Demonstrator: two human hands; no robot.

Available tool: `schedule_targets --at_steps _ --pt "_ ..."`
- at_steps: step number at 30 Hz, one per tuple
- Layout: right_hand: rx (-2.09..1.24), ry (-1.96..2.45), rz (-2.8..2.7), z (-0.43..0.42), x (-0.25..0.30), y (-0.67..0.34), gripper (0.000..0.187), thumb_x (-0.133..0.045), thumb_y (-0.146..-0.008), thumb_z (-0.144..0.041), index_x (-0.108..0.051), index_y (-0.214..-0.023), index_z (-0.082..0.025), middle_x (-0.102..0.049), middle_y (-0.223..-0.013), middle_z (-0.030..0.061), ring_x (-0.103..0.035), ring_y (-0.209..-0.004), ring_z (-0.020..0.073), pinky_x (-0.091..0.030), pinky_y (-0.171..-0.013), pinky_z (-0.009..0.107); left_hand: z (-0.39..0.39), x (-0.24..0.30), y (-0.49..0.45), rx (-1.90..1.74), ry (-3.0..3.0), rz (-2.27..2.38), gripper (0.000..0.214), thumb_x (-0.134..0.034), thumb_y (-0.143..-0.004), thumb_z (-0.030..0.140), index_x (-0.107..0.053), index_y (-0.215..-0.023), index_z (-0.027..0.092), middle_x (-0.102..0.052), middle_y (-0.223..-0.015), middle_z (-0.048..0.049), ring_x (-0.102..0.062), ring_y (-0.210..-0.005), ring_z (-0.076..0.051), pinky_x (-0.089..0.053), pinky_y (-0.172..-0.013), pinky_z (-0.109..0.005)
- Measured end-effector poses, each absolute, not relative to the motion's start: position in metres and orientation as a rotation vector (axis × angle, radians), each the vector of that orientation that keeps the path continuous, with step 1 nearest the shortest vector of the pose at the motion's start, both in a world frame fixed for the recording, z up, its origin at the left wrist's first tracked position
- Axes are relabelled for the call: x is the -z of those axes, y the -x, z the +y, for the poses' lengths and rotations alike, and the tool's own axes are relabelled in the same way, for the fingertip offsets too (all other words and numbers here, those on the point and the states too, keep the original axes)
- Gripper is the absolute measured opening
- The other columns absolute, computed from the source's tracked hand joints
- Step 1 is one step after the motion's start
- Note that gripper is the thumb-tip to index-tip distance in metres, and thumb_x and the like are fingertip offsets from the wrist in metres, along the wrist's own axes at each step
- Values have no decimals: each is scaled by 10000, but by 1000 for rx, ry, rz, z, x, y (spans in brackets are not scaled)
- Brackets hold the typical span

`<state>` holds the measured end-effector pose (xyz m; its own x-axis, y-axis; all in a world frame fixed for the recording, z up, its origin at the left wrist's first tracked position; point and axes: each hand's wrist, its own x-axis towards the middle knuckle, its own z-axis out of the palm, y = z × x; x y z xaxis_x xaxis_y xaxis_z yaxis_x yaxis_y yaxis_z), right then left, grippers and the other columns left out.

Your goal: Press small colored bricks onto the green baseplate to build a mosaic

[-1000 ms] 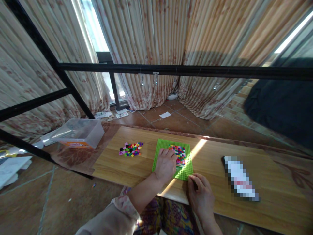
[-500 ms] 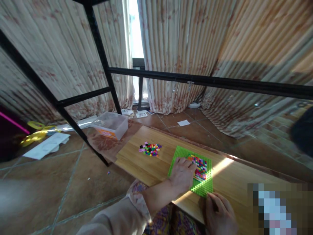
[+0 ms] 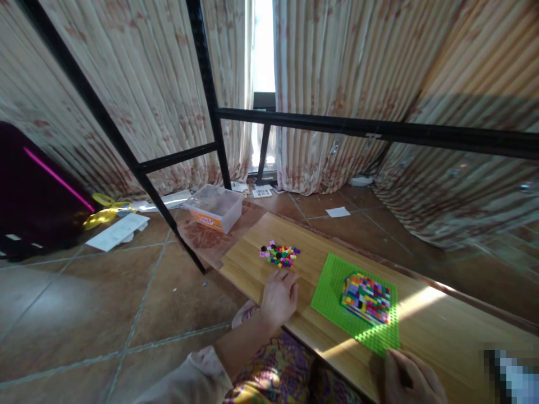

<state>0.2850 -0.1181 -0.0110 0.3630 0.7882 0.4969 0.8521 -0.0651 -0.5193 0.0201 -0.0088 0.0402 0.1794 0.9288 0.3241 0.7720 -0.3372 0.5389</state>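
— What is the left hand (image 3: 280, 294) doing?
— It lies palm down on the wooden table (image 3: 442, 331) with its fingers loosely curled. I cannot tell whether they pinch anything. The pile of loose bricks (image 3: 280, 255) sits just beyond its fingertips, apart from them.
— And the right hand (image 3: 410, 381)?
— It is half out of frame, with its fingertips at the near corner of the green baseplate (image 3: 337, 292). Its grasp cannot be told either. The built brick block (image 3: 366, 297) lies ahead of it on the plate. A clear box (image 3: 217, 207) stands well beyond the left hand.

Head-worn camera looks forward and down, close over the wooden table (image 3: 442, 331).
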Motion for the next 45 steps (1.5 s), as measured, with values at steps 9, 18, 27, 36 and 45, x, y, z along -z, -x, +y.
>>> schedule_targets --at_steps 9,18,27,36,45 --pt "176 1954 -1395 -117 9 -283 438 -398 -853 -553 -674 -819 -215 -659 -943 92 -597 -885 242 -453 -780 362 45 -43 -9 -683 -2430 1705 151 -557 -826 176 -672 -913 221 -586 -1017 -82 -506 -989 -249 -405 -871 -418" --pt "158 1946 -1409 -117 8 -281 449 -411 -883 -551 -666 -867 -182 -649 -972 100 -581 -933 232 -449 -839 363 32 -45 -19 -842 -2245 1556 195 -431 -901 187 -625 -908 183 -635 -933 -70 -574 -900 -207 -452 -824 -356" --pt "-20 1791 -1127 -124 -20 -263 331 -489 -880 -466 -660 -945 -190 -629 -1003 99 -594 -929 204 -476 -847 344 -49 -40 -57 -915 -1341 1183 274 -589 -806 415 -687 -912 183 -688 -765 -34 -639 -631 -147 -514 -621 -243" --pt "-923 1371 -940 -140 -37 -179 281 -652 -779 -440 -708 -879 -183 -683 -764 57 -625 -680 161 -502 -621 230 -89 -53 -67 -826 -1165 1050 407 -683 -708 466 -674 -962 148 -712 -849 -85 -665 -756 -193 -523 -722 -273" --pt "-1242 1196 -774 -158 -47 -192 249 -684 -751 -443 -718 -766 -197 -666 -688 45 -604 -656 161 -488 -648 256 -104 -74 -62 -708 -1313 935 150 -612 -746 257 -628 -853 152 -634 -704 -27 -579 -589 -110 -474 -594 -204"
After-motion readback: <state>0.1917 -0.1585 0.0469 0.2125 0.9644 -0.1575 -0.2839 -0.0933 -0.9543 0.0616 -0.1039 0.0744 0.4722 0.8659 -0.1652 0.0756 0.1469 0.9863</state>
